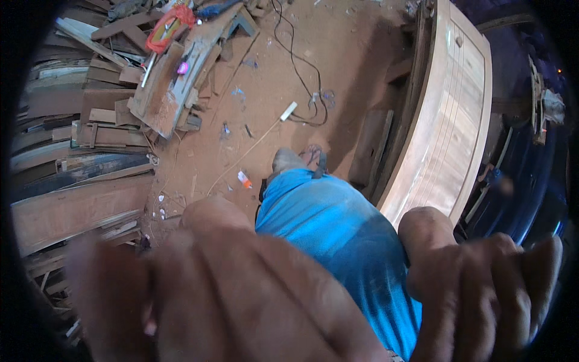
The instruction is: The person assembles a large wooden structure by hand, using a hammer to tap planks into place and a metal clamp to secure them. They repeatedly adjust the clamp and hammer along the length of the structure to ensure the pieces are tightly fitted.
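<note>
left grip (220,292), right grip (473,286), bent, hold unclear

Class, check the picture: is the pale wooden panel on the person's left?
No: the wooden panel is on the person's right, nearer the right hand.

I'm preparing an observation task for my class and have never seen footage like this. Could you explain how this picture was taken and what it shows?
There is no machine at work here, just a person's bare hands. A wide fisheye camera on the person's head looks down, so straight edges bend near the rim. The left hand and right hand loom large because they are close to the lens; neither visibly holds anything, though blur hides detail. Between them is blue cloth the person wears. On the brown floor are a dark cable and a white block. Wood pieces are piled on the left; a long pale wooden panel runs along the right.
</note>
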### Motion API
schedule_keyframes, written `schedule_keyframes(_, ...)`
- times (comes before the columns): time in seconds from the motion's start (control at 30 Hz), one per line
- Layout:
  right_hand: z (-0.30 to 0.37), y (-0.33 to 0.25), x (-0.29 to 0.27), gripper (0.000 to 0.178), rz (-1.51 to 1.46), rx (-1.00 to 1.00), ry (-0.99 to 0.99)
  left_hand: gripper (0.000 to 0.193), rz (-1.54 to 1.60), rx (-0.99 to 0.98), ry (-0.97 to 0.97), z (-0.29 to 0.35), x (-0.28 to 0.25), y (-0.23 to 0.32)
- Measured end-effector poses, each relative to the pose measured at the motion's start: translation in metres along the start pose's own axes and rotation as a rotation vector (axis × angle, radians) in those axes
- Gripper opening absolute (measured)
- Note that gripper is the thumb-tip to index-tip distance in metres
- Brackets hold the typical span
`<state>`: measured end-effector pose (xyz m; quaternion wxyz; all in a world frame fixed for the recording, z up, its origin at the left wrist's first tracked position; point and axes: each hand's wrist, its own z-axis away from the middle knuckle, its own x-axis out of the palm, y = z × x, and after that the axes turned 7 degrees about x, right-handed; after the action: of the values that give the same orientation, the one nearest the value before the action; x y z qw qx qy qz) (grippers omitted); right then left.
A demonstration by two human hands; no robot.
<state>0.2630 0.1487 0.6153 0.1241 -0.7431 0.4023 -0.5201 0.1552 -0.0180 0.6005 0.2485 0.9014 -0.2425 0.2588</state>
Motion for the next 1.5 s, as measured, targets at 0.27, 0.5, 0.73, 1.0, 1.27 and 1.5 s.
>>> schedule_keyframes(0.27,0.016,0.0,0.019,0.013,-0.11,-0.117,-0.149,0.019,0.033,-0.001,0.104,-0.004,0.013,-0.02)
schedule_keyframes(0.5,0.007,0.003,0.006,0.015,-0.167,-0.118,-0.21,0.023,0.006,0.031,0.067,0.0,-0.001,-0.023)
schedule_keyframes(0.73,0.008,0.001,0.01,0.018,-0.241,-0.159,-0.197,0.027,-0.019,0.022,0.02,-0.004,-0.003,-0.014)
schedule_keyframes(1.0,0.022,-0.021,0.023,0.023,-0.179,-0.293,-0.117,0.032,-0.08,-0.12,0.122,0.011,-0.019,-0.011)
schedule_keyframes(1.27,0.025,-0.026,0.025,0.028,-0.245,-0.357,-0.179,0.037,0.029,-0.007,0.136,0.002,0.034,-0.045)
schedule_keyframes(1.5,0.025,-0.014,0.004,0.03,-0.318,-0.303,-0.252,0.041,0.012,0.062,0.179,0.001,0.039,-0.045)
